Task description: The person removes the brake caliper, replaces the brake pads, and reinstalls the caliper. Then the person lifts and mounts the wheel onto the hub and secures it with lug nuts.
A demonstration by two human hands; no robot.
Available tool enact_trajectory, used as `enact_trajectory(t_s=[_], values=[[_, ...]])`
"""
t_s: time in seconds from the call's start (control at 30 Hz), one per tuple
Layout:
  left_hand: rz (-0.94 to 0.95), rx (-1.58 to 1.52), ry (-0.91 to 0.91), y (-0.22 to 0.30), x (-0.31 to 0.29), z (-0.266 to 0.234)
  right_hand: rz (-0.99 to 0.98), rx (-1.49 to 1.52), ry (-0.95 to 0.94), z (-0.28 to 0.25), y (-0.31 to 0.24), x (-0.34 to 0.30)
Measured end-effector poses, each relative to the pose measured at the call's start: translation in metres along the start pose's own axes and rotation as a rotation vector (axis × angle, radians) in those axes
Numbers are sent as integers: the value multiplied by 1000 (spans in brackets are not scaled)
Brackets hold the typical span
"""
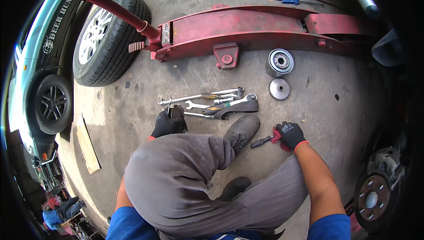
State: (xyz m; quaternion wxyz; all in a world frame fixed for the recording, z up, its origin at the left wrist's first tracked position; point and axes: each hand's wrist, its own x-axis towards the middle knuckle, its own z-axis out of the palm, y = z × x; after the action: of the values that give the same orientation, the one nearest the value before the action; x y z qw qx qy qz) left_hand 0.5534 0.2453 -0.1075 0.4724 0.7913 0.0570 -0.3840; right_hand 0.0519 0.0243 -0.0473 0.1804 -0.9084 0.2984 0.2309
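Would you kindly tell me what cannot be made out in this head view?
Head view:
Dark object at the left hand: outline unclear, black against black.
Tool at the right hand: one end hidden by red cloth.
Nearer shoe: partly covered by trousers.
Red jack: right end lost in shadow.
Teal vehicle: cut off by left rim.

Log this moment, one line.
left hand: at dark object, grip unclear; right hand: gripping red cloth against dark tool; red jack: ahead

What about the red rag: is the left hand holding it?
No, the right hand grips the red rag, apart from the left hand.
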Motion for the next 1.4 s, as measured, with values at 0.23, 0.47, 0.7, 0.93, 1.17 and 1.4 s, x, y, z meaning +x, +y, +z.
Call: enact_trajectory(t_s=[0.23, 0.47, 0.7, 0.93, 1.17, 1.4], values=[[-29, -213, -82, -4, 20, -2, 31, 67, -131, 6, 5, -1], [-28, -490, -244, -6, 27, -2, 228, 294, 43, -43, 38, -27], [251, 390, 368, 10, 3, 18, -114, 386, 255, -80, -97, 73], [325, -145, -489, 90, -97, 88, -90, 1273, 379, -120, -207, 155], [1014, 1433, 26, 109, -80, 83, -48, 2021, -206, -179, -212, 151], [1367, 382, -652, 105, -112, 112, -460, 1168, 692, -170, -197, 205]])
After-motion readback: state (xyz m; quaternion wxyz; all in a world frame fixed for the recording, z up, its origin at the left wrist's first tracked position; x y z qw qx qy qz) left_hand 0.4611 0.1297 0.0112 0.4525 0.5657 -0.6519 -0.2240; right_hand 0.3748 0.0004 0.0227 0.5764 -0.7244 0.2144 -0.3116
